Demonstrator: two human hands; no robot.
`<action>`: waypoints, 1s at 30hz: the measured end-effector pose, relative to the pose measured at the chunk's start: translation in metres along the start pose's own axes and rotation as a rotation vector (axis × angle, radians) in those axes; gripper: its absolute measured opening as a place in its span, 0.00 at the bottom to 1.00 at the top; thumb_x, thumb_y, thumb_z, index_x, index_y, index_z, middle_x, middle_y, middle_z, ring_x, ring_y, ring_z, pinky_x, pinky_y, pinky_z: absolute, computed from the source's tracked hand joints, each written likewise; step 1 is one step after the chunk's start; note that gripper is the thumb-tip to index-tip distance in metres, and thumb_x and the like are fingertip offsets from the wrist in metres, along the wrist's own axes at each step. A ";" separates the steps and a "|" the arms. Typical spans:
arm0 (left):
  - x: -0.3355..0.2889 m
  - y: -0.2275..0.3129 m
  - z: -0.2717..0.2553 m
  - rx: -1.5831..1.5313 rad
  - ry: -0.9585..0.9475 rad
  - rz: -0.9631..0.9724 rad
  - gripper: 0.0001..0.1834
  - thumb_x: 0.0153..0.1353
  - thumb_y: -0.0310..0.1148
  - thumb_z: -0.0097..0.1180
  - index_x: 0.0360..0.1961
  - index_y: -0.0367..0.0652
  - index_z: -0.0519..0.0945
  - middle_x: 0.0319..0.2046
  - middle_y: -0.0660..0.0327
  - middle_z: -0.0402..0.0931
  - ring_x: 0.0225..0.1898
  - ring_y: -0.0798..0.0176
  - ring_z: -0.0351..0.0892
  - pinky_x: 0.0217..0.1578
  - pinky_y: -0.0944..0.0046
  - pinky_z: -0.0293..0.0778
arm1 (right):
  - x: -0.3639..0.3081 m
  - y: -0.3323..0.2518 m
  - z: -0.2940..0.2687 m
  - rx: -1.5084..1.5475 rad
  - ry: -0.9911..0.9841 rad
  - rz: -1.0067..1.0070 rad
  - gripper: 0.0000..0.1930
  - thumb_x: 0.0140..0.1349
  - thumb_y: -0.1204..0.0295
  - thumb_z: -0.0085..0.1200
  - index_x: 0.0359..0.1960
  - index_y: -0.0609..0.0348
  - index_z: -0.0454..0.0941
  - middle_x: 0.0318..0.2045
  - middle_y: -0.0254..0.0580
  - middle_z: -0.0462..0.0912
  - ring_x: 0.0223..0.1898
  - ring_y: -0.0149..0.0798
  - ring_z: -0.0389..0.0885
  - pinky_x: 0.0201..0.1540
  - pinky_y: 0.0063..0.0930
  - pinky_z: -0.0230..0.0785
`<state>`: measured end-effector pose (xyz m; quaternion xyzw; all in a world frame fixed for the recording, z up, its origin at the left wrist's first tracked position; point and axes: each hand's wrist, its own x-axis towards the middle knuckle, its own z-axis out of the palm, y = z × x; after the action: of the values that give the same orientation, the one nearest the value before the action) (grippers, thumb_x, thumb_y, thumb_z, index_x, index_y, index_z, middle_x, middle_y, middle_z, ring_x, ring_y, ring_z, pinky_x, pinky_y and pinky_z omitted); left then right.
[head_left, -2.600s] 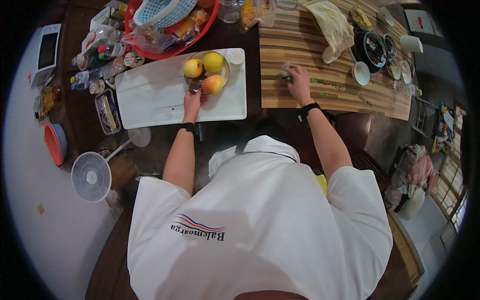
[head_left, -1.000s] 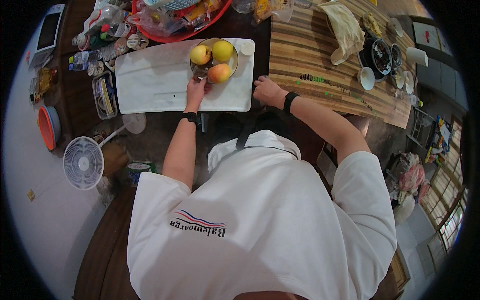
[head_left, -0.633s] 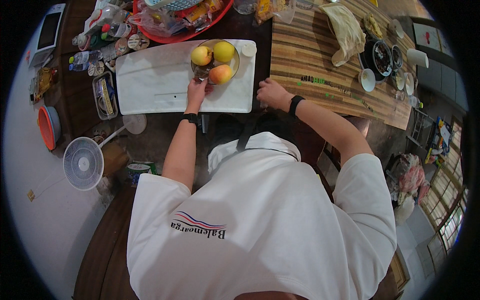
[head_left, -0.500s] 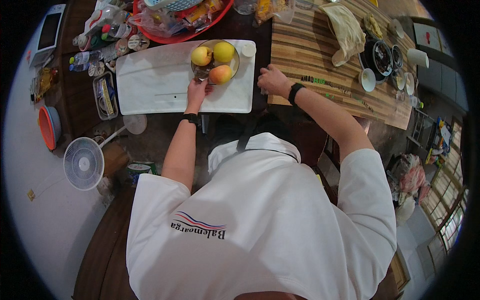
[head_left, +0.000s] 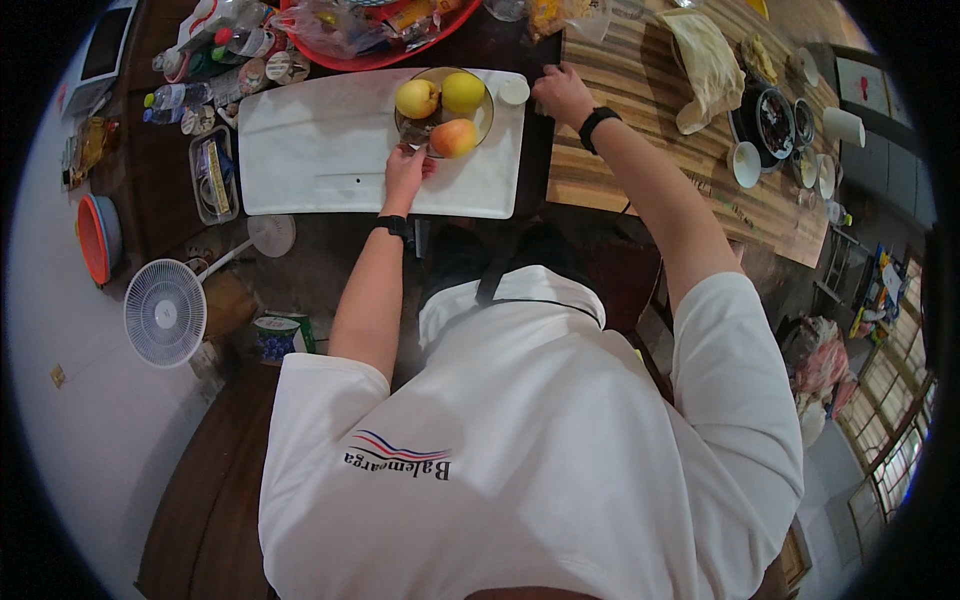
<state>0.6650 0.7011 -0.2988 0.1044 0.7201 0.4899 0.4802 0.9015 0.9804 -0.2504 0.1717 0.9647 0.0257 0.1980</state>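
A clear glass plate [head_left: 486, 128] with three yellow and reddish apples [head_left: 454, 138] sits toward the right of a white board [head_left: 310, 150]. My left hand [head_left: 406, 172] is at the plate's near left rim, thumb and fingers closed on it beside the reddish apple. The fingertips are partly hidden. My right hand [head_left: 565, 95] hovers by the left edge of the striped wooden tabletop, its fingers curled downward. Whether anything lies inside them is hidden. Just left of it, a small white round container [head_left: 514, 92] stands at the board's far right corner.
Behind the board stands a red basin [head_left: 400, 58] full of packets. Bottles [head_left: 178, 97] and a clear plastic box [head_left: 213, 176] lie to the left. On the striped tabletop [head_left: 640, 150] are a beige cloth [head_left: 705, 75], a dark pan [head_left: 772, 120] and several cups. A white fan [head_left: 166, 313] stands lower left.
My right hand has moved away from me along the tabletop's edge, nearer the white round container. My left hand stays at the plate's rim. The whole view has shifted slightly.
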 end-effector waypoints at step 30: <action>-0.008 0.016 -0.002 0.066 -0.002 -0.062 0.13 0.71 0.36 0.64 0.44 0.38 0.75 0.28 0.55 0.86 0.24 0.63 0.87 0.21 0.67 0.79 | -0.017 -0.004 0.010 0.135 0.045 -0.231 0.04 0.60 0.68 0.62 0.34 0.45 0.89 0.38 0.30 0.88 0.54 0.42 0.80 0.61 0.44 0.72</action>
<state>0.6629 0.7030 -0.2806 0.0984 0.7383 0.4507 0.4920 0.9192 0.9710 -0.2535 0.0716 0.9818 -0.0584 0.1659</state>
